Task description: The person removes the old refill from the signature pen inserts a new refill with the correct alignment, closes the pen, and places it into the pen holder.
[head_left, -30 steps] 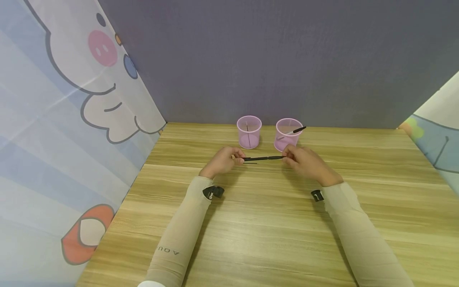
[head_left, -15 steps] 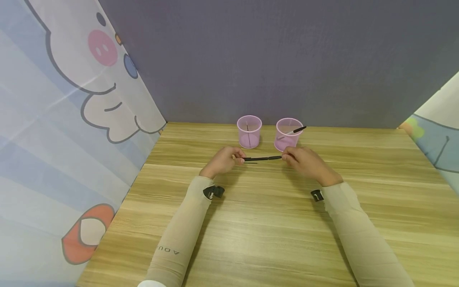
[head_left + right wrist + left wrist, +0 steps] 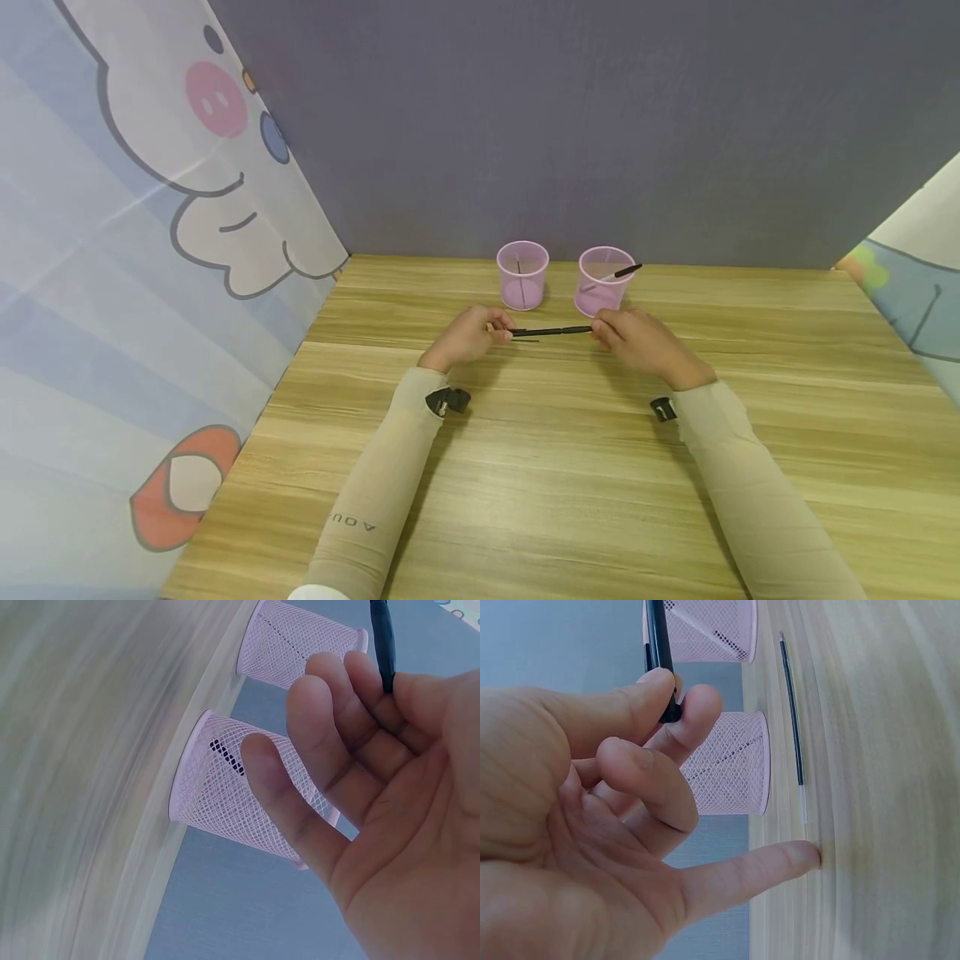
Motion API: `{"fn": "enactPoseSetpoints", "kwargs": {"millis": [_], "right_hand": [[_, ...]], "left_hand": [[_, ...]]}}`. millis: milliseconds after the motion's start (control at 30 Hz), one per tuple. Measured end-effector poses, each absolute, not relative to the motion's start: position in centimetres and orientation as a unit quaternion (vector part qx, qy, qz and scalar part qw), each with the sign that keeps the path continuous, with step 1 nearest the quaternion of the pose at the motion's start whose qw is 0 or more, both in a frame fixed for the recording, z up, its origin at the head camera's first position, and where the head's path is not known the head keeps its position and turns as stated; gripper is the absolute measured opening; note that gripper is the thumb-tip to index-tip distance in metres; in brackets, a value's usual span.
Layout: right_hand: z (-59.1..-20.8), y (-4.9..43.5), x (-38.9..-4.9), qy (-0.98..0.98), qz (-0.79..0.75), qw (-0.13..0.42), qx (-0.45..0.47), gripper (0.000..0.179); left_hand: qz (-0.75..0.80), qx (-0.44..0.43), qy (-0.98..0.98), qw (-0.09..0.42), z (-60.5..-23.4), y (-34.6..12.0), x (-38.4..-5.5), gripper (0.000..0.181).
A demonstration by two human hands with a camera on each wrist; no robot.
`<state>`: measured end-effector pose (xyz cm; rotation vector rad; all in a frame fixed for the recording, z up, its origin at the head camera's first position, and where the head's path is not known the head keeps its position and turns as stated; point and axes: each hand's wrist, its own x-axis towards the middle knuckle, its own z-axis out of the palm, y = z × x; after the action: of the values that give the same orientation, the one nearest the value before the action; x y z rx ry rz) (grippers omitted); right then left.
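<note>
A slim black pen [image 3: 551, 331] is held level just above the table, spanning the gap between my two hands. My left hand [image 3: 468, 336] pinches its clip end between thumb and index finger, while the little finger reaches down to the wood in the left wrist view. At the other end, my right hand [image 3: 637, 343] pinches the pen with thumb and fingertips; the remaining fingers are loosely bent. Below the left hand a dark ink refill [image 3: 792, 712] with a clear end lies on the table, near that little finger.
Behind the hands stand two pink mesh pen cups. The left cup [image 3: 522, 292] has a thin dark stick in it; the right cup [image 3: 596, 297], close to my right hand, has a white pen with black end [image 3: 628, 271] leaning out. A grey panel [image 3: 570, 125] rises behind the wooden table [image 3: 555, 475].
</note>
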<state>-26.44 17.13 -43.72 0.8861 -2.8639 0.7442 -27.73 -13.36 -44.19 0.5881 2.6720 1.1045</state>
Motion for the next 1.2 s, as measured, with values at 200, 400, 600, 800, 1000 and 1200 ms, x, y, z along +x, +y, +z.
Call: {"fn": "enactPoseSetpoints", "kwargs": {"millis": [200,400,600,800,1000,1200], "right_hand": [[-43.53,17.3,-26.4,-0.927,0.255,0.015,0.275,0.018],[-43.42,17.39,-26.35,-0.923,0.269,0.024,0.273,0.01],[-43.47,17.37,-26.45,-0.923,0.261,0.038,0.281,0.006],[-43.54,17.32,-26.46,-0.923,0.259,0.043,0.283,0.004],[-43.43,17.26,-26.36,-0.926,0.253,0.034,0.279,0.006],[-43.43,17.2,-26.42,-0.928,0.241,0.035,0.283,0.015]], "left_hand": [[0.376,0.195,0.901,0.096,-44.2,-13.44,-27.79,0.016],[0.377,0.192,0.901,0.097,-44.25,-13.54,-27.77,0.016],[0.377,0.194,0.901,0.097,-44.28,-13.49,-27.82,0.016],[0.372,0.195,0.903,0.096,-44.21,-13.41,-27.77,0.016],[0.368,0.195,0.904,0.094,-44.12,-13.35,-27.7,0.016],[0.364,0.202,0.904,0.093,-44.12,-13.33,-27.77,0.017]]}}
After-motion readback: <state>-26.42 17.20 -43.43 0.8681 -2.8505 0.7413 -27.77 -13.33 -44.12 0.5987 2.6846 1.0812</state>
